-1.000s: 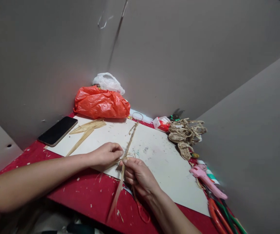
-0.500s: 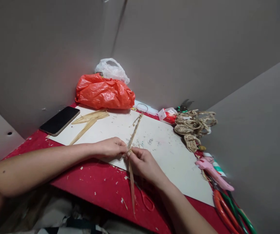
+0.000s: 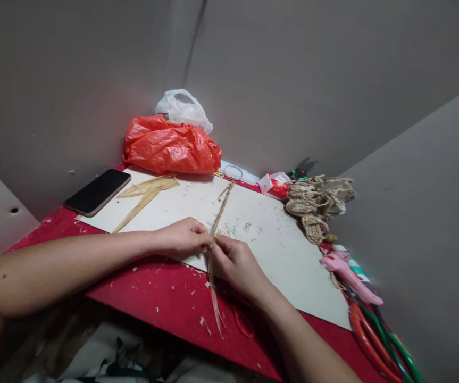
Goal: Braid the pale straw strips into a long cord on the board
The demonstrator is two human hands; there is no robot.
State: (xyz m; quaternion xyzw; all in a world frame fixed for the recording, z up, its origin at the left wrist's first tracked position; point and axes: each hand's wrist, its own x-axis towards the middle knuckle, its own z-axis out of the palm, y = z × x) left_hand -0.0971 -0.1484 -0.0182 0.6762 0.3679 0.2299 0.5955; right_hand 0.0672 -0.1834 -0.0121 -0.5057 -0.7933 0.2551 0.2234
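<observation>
Beyond the left hand (image 3: 184, 234) and right hand (image 3: 238, 263) extends the tan stem (image 3: 222, 209), its near part pinched in their grip.

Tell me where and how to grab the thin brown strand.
Probably best: pinch the thin brown strand across its middle, from above and slightly right. It is long and slim, the left hand and right hand crowd its near end, and the orange-red bag bulges up left of its far end.

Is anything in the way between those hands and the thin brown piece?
Nothing visible: the fingertips of the left hand and right hand meet at the near end of the thin brown piece.
</observation>
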